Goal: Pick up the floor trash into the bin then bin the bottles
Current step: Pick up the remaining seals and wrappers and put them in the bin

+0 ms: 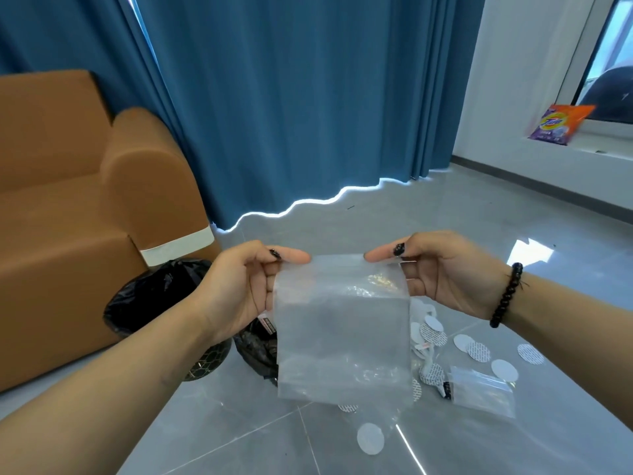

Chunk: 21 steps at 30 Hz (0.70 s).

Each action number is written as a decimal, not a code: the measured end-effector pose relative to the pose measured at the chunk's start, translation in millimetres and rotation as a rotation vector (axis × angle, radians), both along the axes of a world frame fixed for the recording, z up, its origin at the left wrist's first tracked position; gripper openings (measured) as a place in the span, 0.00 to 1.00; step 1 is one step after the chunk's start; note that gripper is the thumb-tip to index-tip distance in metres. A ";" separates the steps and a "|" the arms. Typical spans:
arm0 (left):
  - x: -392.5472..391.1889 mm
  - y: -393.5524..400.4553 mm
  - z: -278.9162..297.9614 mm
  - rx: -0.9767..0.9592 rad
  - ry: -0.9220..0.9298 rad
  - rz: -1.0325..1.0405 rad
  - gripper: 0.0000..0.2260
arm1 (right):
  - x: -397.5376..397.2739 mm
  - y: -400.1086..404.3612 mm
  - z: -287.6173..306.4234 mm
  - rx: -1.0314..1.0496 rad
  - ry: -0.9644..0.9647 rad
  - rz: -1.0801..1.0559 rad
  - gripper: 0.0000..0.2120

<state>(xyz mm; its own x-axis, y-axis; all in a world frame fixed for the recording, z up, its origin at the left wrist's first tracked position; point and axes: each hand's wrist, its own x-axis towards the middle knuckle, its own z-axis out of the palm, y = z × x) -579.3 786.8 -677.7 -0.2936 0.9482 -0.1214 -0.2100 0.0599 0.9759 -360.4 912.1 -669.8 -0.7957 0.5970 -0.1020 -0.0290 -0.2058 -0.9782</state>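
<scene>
both hands are up in front of the person, holding a clear plastic bag (344, 330) by its top edge so it hangs flat between them. the left hand (239, 289) pinches the upper left corner, thumb pressed over the rim and the other fingers curled behind the plastic. the right hand (448, 272) pinches the upper right corner the same way, thumb on top, and a black bead bracelet (507, 296) sits on that wrist. the bag's mouth looks pulled a little apart between the two pinches, though the plastic is so see-through i can't say for sure.

down to the left, beside the brown sofa (75, 214), stands the bin (154, 303), lined with a black bag, partly hidden behind the left forearm. a crumpled black bag (257, 351) lies on the grey tiled floor (239, 440) just beside the bin. the floor trash is mostly to the right: white round discs (479, 351) scattered over the tiles, one lone disc (370, 438) nearer the person, and a smaller clear zip bag (479, 392) lying flat among them.

behind hangs a blue curtain (308, 97), and an orange and purple detergent packet (558, 123) rests on the window ledge at the right.
</scene>
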 end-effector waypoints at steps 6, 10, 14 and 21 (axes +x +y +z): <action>5.6 2.0 -6.4 -0.015 0.267 0.044 0.17 | -4.3 -1.1 -11.4 0.333 -0.170 -0.148 0.12; 5.6 2.8 -6.2 -0.010 0.261 0.105 0.14 | -5.8 -6.9 -9.2 0.424 -0.196 -0.176 0.10; 8.1 4.2 -6.5 -0.032 0.262 0.148 0.10 | -8.3 -10.1 -9.3 0.544 -0.204 -0.239 0.11; 8.1 2.4 -5.4 -0.029 0.244 0.176 0.07 | -13.9 -11.8 -18.3 0.688 -0.212 -0.269 0.06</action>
<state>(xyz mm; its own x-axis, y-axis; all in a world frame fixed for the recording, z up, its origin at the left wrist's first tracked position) -571.2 789.2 -683.2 -0.4769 0.8774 -0.0535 0.0207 0.0720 0.9972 -374.3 900.3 -688.1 -0.6192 0.7513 0.2285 0.2104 0.4391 -0.8735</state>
